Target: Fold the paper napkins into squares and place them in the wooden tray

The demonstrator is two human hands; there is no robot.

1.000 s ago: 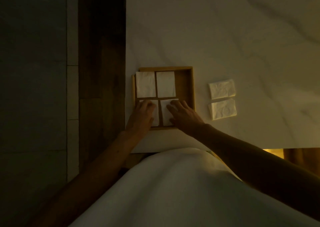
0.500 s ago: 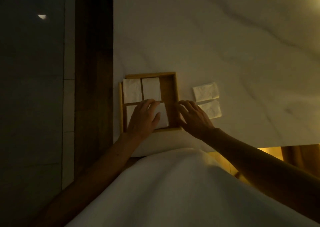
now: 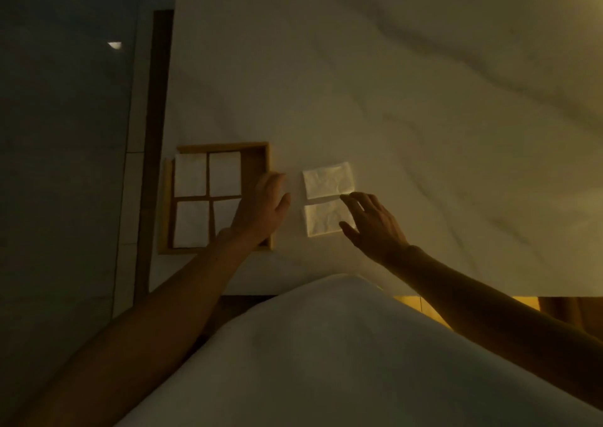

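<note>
- Napkins of thin paper lie in two places. Four folded squares [image 3: 191, 179] sit two by two in the wooden tray [image 3: 222, 146] at the left centre of the frame. Two more rest on the pale, veined surface [image 3: 391, 100] just right of the tray.
- In that loose pair, the upper napkin [image 3: 328, 180] and the lower napkin [image 3: 321, 219] sit one above the other in the frame, almost touching. Both are creased and roughly rectangular.
- Left hand [image 3: 262, 204] hangs over the tray's right wall with its fingers relaxed, holding nothing.
- Right hand [image 3: 375, 227] is spread wide over the right edge of the lower napkin and grasps nothing. The dim light hides whether any fingertip touches the paper.
- Such paper is probably very light, limp and easy to tear or crumple. Lying flat on smooth stone, it gives little to grab from above.
- The best hold is likely a gentle thumb-and-forefinger pinch at a free edge or corner, with flat fingers pressing each crease.
- A bare strip of wood along the tray's right side looks like the remaining room.
</note>
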